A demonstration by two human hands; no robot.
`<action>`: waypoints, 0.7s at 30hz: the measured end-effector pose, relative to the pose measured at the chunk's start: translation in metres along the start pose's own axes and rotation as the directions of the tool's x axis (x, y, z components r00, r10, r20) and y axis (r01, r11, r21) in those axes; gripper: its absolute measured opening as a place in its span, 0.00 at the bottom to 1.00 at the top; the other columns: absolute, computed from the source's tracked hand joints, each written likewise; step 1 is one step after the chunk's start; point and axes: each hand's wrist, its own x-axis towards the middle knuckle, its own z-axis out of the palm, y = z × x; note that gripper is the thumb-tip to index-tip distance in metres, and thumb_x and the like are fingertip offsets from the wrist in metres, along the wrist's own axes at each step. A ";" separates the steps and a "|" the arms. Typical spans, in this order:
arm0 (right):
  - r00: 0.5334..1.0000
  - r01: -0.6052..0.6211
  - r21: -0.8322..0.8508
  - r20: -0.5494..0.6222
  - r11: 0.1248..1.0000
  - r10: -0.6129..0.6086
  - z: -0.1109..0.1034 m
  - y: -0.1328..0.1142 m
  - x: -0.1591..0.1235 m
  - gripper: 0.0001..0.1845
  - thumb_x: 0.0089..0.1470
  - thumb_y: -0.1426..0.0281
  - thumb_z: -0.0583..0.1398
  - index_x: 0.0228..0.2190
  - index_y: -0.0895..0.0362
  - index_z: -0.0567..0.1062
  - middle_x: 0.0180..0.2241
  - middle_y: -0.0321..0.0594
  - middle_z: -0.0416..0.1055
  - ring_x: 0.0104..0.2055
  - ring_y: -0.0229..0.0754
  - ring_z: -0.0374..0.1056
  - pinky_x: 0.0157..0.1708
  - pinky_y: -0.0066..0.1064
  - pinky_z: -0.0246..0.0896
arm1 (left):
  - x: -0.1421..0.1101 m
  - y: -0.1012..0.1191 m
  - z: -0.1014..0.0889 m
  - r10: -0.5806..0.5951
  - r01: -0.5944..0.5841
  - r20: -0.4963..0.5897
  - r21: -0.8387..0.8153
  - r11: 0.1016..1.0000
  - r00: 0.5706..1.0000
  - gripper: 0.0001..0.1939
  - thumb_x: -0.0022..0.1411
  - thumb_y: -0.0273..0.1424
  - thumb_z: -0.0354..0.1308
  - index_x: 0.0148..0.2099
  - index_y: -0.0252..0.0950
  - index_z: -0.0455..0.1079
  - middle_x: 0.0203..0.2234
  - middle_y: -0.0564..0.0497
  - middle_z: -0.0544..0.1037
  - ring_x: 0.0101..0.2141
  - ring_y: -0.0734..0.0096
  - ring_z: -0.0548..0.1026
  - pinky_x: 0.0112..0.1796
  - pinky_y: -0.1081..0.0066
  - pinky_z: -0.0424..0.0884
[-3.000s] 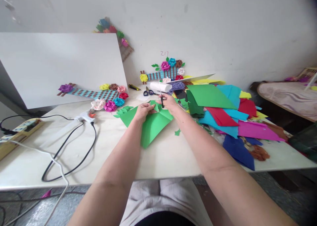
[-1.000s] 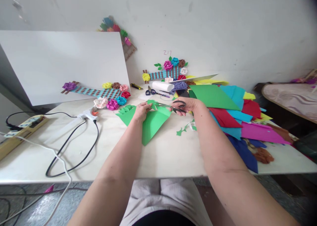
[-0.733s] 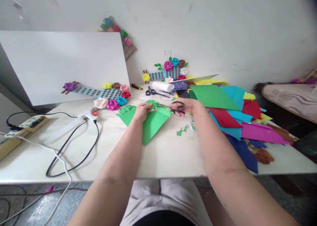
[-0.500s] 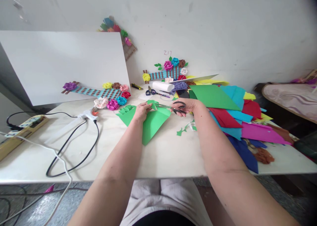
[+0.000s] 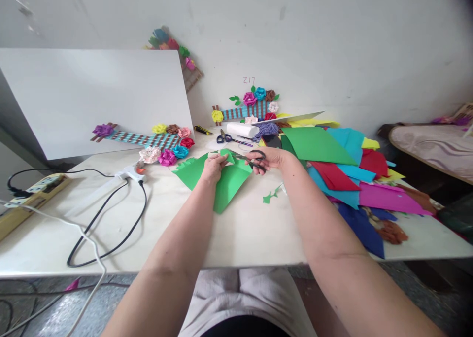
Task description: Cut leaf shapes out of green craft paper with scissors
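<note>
My left hand [image 5: 215, 166] pinches a folded piece of green paper [image 5: 227, 157] above a larger green sheet [image 5: 231, 186]. With its fingers in the loops, my right hand [image 5: 268, 158] holds dark-handled scissors [image 5: 257, 162]. Their blades point left and meet the green piece near my left fingertips. Cut green leaf shapes [image 5: 184, 164] lie on the left part of the sheet. Small green scraps [image 5: 271, 195] rest on the table below my right hand.
Paper flower trellises [image 5: 148, 139] and a glue gun [image 5: 130, 173] with looping cable are at left. Dark blue scissors [image 5: 225, 138], a cutter [image 5: 202, 129] and a white roll [image 5: 242, 129] sit behind. Coloured paper [image 5: 320, 146] is heaped at right; a white board [image 5: 96, 95] leans on the wall.
My right hand and the scissors have moved left, bringing the blades deeper over the green piece. The left hand has barely shifted.
</note>
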 end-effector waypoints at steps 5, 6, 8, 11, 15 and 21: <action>0.999 -0.040 0.017 -0.034 0.999 0.040 0.014 -0.010 0.006 0.25 0.51 0.48 0.59 0.31 0.60 0.66 0.15 0.38 0.70 0.15 0.37 0.69 0.06 0.18 0.50 | 0.002 0.000 -0.001 -0.007 0.006 -0.047 -0.010 1.000 0.999 0.10 0.40 0.19 0.65 0.19 0.31 0.66 0.17 0.55 0.69 0.23 0.79 0.70 0.32 0.74 0.69; 0.998 -0.050 0.010 -0.046 0.999 0.050 0.017 -0.012 0.007 0.25 0.51 0.48 0.60 0.31 0.59 0.65 0.14 0.38 0.70 0.15 0.37 0.69 0.06 0.18 0.50 | 0.002 0.000 -0.001 -0.007 0.006 -0.057 -0.011 1.000 0.998 0.10 0.41 0.18 0.65 0.19 0.31 0.66 0.17 0.55 0.69 0.23 0.78 0.70 0.31 0.74 0.69; 0.996 -0.066 -0.006 -0.065 0.998 0.066 0.023 -0.015 0.010 0.25 0.50 0.48 0.60 0.32 0.59 0.66 0.15 0.37 0.70 0.15 0.37 0.69 0.07 0.19 0.52 | 0.004 0.000 -0.002 -0.003 0.001 -0.080 -0.018 1.000 0.997 0.10 0.41 0.18 0.64 0.19 0.32 0.65 0.17 0.55 0.70 0.24 0.77 0.71 0.31 0.74 0.70; 0.994 -0.070 -0.013 -0.080 0.997 0.069 0.031 -0.017 0.014 0.25 0.50 0.49 0.60 0.32 0.59 0.66 0.16 0.38 0.70 0.17 0.38 0.70 0.08 0.20 0.55 | 0.006 0.000 -0.004 0.008 -0.013 -0.110 -0.041 0.999 0.994 0.11 0.42 0.17 0.62 0.19 0.32 0.64 0.17 0.55 0.70 0.25 0.76 0.71 0.31 0.74 0.70; 0.995 -0.075 -0.011 -0.068 0.997 0.074 0.039 -0.018 0.018 0.24 0.51 0.49 0.60 0.32 0.59 0.67 0.18 0.40 0.72 0.19 0.38 0.70 0.11 0.22 0.61 | 0.008 0.001 -0.009 0.025 -0.031 -0.101 -0.053 0.998 0.995 0.10 0.41 0.17 0.63 0.19 0.32 0.64 0.17 0.56 0.68 0.23 0.79 0.70 0.30 0.76 0.69; 0.991 -0.127 -0.031 -0.048 0.991 0.125 0.035 -0.020 0.012 0.24 0.55 0.49 0.56 0.32 0.60 0.68 0.19 0.38 0.71 0.17 0.35 0.68 0.11 0.21 0.61 | 0.007 0.003 -0.007 0.039 -0.045 -0.123 -0.047 0.998 0.992 0.11 0.41 0.18 0.63 0.20 0.33 0.63 0.18 0.56 0.68 0.24 0.77 0.71 0.30 0.75 0.71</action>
